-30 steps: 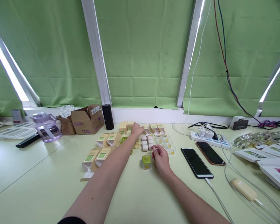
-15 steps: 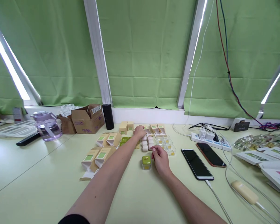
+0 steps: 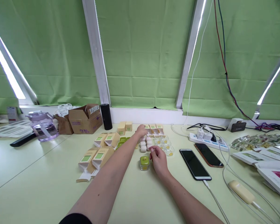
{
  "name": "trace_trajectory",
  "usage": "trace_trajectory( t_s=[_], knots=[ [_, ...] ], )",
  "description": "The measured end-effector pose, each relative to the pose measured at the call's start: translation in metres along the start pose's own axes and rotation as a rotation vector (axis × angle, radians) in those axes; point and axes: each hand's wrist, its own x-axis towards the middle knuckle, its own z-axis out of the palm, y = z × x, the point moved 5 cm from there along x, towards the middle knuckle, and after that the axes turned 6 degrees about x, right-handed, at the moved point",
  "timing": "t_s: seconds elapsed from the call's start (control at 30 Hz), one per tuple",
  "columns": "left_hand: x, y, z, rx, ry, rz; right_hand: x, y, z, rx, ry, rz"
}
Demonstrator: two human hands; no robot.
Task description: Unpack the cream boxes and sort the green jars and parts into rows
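Note:
My left hand (image 3: pixel 141 131) reaches to the far side of the table, at the small kraft boxes (image 3: pixel 152 130) behind the white rounded pieces (image 3: pixel 143 147). Its fingertips are hidden, so its grip does not show. Nearer to me, my right hand (image 3: pixel 157 157) has its fingers curled together beside a small clear jar with a green lid (image 3: pixel 144 163); whether something tiny is between them cannot be made out. Clear cups with yellow bits (image 3: pixel 165 143) stand beyond it. Green lids (image 3: pixel 122 141) lie left of the white pieces, partly behind my left forearm.
Open kraft boxes with green labels (image 3: pixel 102 154) stand at left. Farther back are a purple jug (image 3: pixel 44 126), a cardboard box (image 3: pixel 86 119) and a black cylinder (image 3: pixel 106 117). Two phones (image 3: pixel 195 164), a power strip (image 3: pixel 207 141), cables and a cream-coloured device (image 3: pixel 242 192) lie at right.
My left hand has moved slightly right and farther over the small boxes at the back. My right hand stays beside the green-lidded jar. The view has shifted slightly.

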Motion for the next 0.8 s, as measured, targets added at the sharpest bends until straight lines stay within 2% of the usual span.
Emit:
trace_trajectory(
  t_s=[0.2, 0.37, 0.47, 0.6, 0.73, 0.8],
  knots=[
    [-0.005, -0.006, -0.025, -0.084, 0.056, 0.055, 0.000, 0.001, -0.001, -0.007, 0.006, 0.002],
    [-0.029, -0.012, -0.056, -0.171, 0.128, 0.088, 0.002, 0.004, -0.002, -0.011, 0.014, 0.010],
    [-0.063, -0.012, -0.073, -0.204, 0.129, 0.134, 0.003, 0.006, -0.003, 0.013, 0.014, 0.008],
    [-0.131, -0.006, -0.091, -0.175, 0.056, 0.236, 0.004, 0.009, -0.004, 0.033, 0.006, 0.014],
    [-0.198, 0.003, -0.091, -0.067, -0.114, 0.324, 0.004, 0.009, -0.003, 0.039, -0.011, 0.014],
    [-0.220, 0.006, -0.087, -0.047, -0.129, 0.358, 0.003, 0.008, -0.003, 0.041, -0.018, 0.014]
  ],
)
